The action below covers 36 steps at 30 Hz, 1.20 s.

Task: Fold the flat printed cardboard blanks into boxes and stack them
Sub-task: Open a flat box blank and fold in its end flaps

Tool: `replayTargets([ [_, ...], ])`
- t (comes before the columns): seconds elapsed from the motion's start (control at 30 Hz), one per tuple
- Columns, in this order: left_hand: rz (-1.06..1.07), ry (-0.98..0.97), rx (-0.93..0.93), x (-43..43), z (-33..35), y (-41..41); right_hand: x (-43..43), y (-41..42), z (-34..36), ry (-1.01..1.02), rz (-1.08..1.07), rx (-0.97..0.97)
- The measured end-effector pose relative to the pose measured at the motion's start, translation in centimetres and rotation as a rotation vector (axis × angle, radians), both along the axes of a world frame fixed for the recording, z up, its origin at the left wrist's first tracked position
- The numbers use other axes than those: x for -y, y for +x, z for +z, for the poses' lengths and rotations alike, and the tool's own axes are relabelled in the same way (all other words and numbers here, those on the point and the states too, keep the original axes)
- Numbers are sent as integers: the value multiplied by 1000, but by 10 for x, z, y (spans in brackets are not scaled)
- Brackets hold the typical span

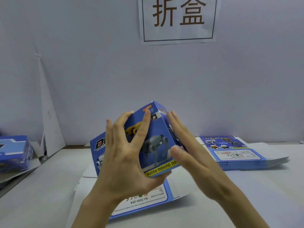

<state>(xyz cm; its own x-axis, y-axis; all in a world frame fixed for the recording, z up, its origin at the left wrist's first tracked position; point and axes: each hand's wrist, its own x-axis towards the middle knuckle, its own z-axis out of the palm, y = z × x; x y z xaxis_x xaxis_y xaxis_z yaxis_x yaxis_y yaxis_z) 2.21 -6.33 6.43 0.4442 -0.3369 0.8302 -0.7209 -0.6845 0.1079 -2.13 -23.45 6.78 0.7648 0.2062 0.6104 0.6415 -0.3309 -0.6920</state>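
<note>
Here we go: the box [156,140] is up in the air over the near middle of the table [49,186], caught between both hands. The left hand [125,160] has the printed front face. Its fingers [144,127] are spread wide and hooked over the panel, and the thumb is tucked under the low end by the yellow strip. The right hand [194,153] is flat against the right side panel, with its fingers [177,127] straight, together and pressing in, not wrapped round anything.

The box is tilted. Its long axis runs from the yellow strip, low and near the person, up and away to a corner pointing at the wall. So the side panel squarely faces the right palm, and the lower end sits in the left hand's grip. I can't see whether the end flaps are tucked in.

Under the hands a flat blank [148,199] lies on the table. More wait in a stack of blanks [238,153] toward the far right edge. The finished boxes [14,152] sit at the far left edge, well apart from the hands, and a paper sign [178,18] hangs on the wall.

My read is that this box is being squared up. If it goes to the pile next, the left hand is the nearer one and already has the real hold. The right hand only has to come away from the side.
</note>
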Motion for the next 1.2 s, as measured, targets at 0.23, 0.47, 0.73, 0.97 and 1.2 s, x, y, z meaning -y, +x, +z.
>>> replayTargets([
  [0.23, -26, -77, 28, 5, -2, -4, -13, 2, -4, -178, -187, 182],
  [0.47, -159, -124, 7, -2, -8, 5, -14, -10, 5, -109, -118, 125],
  [0.73, -55, -11, -78, 1, -15, 19, -8, 0, 5, 371, -149, -19],
  [0.97, -171, -969, -1136, 12, -19, 28, -10, 10, 0, 483, -290, 133],
  [1.2, -732, -1209, -1292, 2, -19, 36, 11, 27, -13, 643, -177, -156],
])
